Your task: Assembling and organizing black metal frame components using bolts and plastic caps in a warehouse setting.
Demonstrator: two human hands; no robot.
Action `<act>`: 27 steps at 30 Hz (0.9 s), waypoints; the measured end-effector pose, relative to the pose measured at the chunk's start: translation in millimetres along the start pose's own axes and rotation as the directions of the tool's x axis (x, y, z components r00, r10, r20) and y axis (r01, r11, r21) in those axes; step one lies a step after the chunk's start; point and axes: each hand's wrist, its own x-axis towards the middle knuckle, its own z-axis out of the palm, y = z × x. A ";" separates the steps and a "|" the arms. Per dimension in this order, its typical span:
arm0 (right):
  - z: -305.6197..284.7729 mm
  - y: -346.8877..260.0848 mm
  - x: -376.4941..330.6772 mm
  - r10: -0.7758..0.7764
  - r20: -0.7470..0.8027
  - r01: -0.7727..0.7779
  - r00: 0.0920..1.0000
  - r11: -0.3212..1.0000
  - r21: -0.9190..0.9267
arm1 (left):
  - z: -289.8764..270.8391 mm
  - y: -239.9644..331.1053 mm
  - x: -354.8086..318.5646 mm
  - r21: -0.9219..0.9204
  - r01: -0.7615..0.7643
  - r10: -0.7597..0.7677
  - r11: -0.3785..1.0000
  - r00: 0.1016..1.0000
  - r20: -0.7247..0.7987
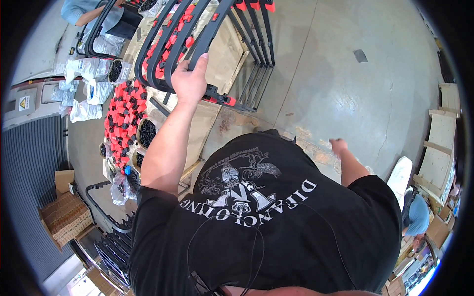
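Left hand [190,84] grips a curved black tubular frame [209,32] already bearing red plastic fittings [215,17], right hand [338,145] hangs, closure unclear, while loose red-and-black plastic pieces [118,126] remain heaped.

A: And straight away this looks like a workshop, an assembly floor!
B: No doubt! Look at that plywood bench [210,121], loaded with red-and-black fittings [123,113] by the heap!
A: Small black pieces [147,132] by the tubful too, and black tube frames [211,32] lined up in a row!
B: Underfoot, it's bare grey concrete floor [345,74], stained and cracked. Over on the left, a ribbed metal wall or shutter [29,158] and a yellow warning sign [23,102]!
A: Cardboard boxes [66,217] below that, wooden crates [439,143] far right, and a co-worker in blue [106,24] up at the bench!
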 end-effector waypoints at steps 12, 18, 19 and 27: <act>-27.5 -99.8 -1.2 0.029 0.074 -0.044 0.997 0.974 0.224 | -8.1 13.2 2.7 0.046 0.005 -0.006 0.999 1.000 0.012; 2.5 -198.7 9.2 -0.198 0.110 0.170 0.974 0.960 0.222 | -60.7 10.4 -29.6 0.288 -0.166 0.137 0.943 0.983 0.119; 15.1 -210.1 2.2 -0.218 0.094 0.187 0.971 0.946 0.266 | -80.7 14.2 -47.5 0.238 -0.107 0.066 0.965 0.983 0.174; 82.3 -247.7 -43.1 -0.300 0.310 0.243 0.902 0.947 0.210 | -330.7 -147.0 -154.4 0.616 -0.016 0.279 0.788 0.900 -0.334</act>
